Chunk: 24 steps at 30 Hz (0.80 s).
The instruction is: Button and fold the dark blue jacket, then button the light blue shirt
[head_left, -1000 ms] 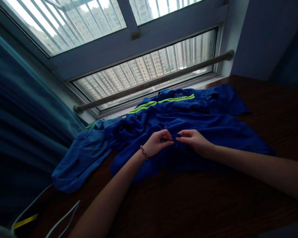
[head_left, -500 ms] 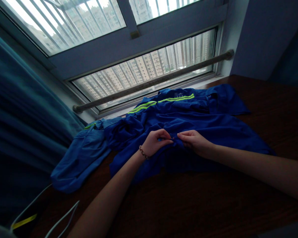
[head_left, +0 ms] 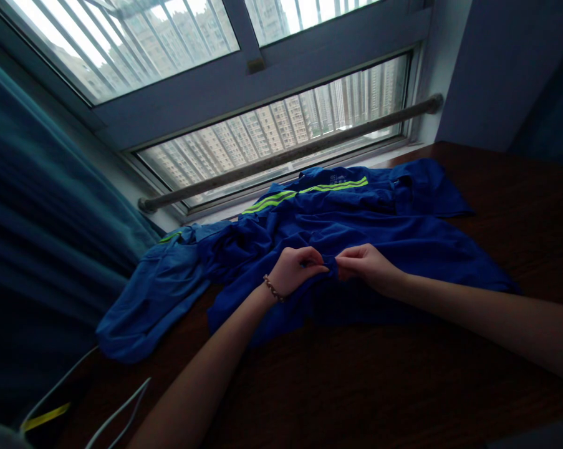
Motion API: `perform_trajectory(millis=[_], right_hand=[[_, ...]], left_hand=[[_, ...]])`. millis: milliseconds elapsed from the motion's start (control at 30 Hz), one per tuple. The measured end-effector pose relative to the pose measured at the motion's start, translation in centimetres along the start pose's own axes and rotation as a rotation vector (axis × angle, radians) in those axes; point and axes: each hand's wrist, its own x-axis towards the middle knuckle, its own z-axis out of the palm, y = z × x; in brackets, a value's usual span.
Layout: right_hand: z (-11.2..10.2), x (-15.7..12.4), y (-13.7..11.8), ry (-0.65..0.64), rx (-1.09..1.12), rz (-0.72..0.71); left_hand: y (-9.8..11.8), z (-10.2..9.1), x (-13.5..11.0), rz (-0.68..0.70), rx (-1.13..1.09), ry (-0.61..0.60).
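Note:
A blue jacket (head_left: pixel 365 234) with bright yellow-green stripes lies spread and wrinkled on the dark wooden table, its sleeves out to both sides. My left hand (head_left: pixel 295 271), with a braided bracelet at the wrist, pinches the cloth near the middle of the jacket's near part. Just to the right, my right hand (head_left: pixel 368 265) is closed on the same piece of cloth between thumb and fingertips. A narrow gap separates the two pinches. Any small fastening between the fingertips is too dark to make out.
The wooden table (head_left: pixel 356 380) reaches the window sill. Behind the jacket, a metal rail (head_left: pixel 285 156) crosses the window. A blue curtain (head_left: pixel 42 206) hangs at the left. White cables (head_left: pixel 122 411) and a yellow strip (head_left: pixel 47 416) lie at the lower left.
My right fingers have shifted slightly and now press closer together on the cloth. The left hand keeps its pinch almost in place, and the jacket lies as before.

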Motion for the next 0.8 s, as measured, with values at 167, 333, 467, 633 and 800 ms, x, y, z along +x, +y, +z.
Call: perform_trajectory(millis=[167,333,467,633,800], right_hand=[[-0.1,0.1,0.4,0.001,-0.224,-0.085],[0.0,-0.1,0.3,0.015,-0.393,-0.171],[0.2,-0.5,0.4,0.093,-0.683,-0.328],[0.2,-1.0,0.7,0.152,-0.987,-0.495],[0.3,-1.5,0.8,0.202,-1.245,-0.615]], left_hand=[[0.8,0.4,-0.1,0.017,0.061,-0.024],[0.9,0.6,0.0,-0.079,-0.004,-0.039],[0.9,0.7,0.1,-0.242,-0.248,-0.110],[1.6,0.6,0.3,-0.405,-0.387,-0.132],[2.3,1.0,0.0,-0.399,-0.245,-0.078]])
